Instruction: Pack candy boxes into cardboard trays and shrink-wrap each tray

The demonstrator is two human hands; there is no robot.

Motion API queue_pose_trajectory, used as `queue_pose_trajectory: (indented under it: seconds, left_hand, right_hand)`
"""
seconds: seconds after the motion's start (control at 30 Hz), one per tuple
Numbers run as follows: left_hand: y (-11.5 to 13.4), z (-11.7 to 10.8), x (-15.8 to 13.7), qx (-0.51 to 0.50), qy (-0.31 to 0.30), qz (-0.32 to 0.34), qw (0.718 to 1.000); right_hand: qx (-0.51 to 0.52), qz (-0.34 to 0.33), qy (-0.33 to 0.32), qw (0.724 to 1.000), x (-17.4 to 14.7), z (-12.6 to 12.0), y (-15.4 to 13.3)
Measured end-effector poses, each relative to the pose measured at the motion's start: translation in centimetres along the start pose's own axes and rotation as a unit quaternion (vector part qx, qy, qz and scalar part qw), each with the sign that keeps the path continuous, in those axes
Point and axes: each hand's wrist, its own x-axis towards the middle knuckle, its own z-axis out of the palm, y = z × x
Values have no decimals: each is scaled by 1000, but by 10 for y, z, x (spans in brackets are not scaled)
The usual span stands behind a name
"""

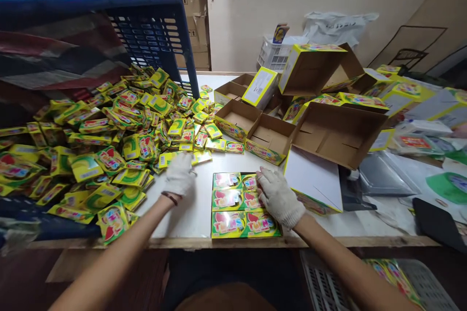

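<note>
My left hand (179, 176), in a white knit glove, reaches to the near edge of a heap of small yellow-green packs (146, 107). Its thumb is apart from the fingers, and the fingertips meet the packs at the pile's edge. In front of me an open carton (212, 206) lies flat, holding rows of small TUMS packs (228, 223) with their printed faces up. Across the right side of these packs lies my gloved right hand (279, 197), fingers stretched out, covering part of the upper right ones.
A blue plastic crate (188, 43) lies tipped on its side behind the heap at left. Open empty cartons (270, 133) are stacked to the right, beside a clear plastic tray (386, 175) and a dark flat object (436, 223). The wooden table edge (189, 243) runs before me.
</note>
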Motion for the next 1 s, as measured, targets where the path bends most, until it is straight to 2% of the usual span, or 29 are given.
queue_pose_trajectory:
  seconds: [0.07,0.13,0.2,0.3,0.37,0.43,0.47,0.57,0.7,0.77,0.83,1.0]
  left_hand:
    - [-35,-6,13,22,-27,-7,999]
    - [-58,-8,23,35,-52,1,998]
    - [-69,-5,30,41,-72,7,997]
    - [-66,-2,33,42,-96,-5,994]
    - [-55,-4,30,13,-87,-44,995]
    - [-37,-10,24,-109,-34,-99,988]
    - [-25,-15,19,-184,-3,-119,976]
    - [20,-29,-3,-384,44,-121,914]
    - [88,-30,-39,-585,14,-105,804]
    - [112,-22,-53,-618,8,-111,778]
    - [125,-13,-61,-627,26,-125,768]
    - [124,-2,-65,-633,39,-128,762]
  right_hand:
    - [-12,-1,-12,1000,-9,-4,-3]
    - [-27,-8,-32,999,-16,-4,-8]
    - [-39,-9,-50,998,-19,-4,-11]
    - [-55,-10,-81,995,-19,-5,-15]
    - [-65,-18,-101,993,-16,-8,-18]
    - [-74,-22,-116,990,-13,-13,-21]
    - [-79,-20,-122,989,-11,-16,-24]
    - [-86,-9,-126,988,-5,-23,-28]
    - [-68,11,-104,992,-3,-23,-29]
    - [-64,24,-100,993,-5,-18,-29]
    - [-62,35,-100,992,-8,-13,-31]
    - [-45,44,-91,994,-8,-12,-35]
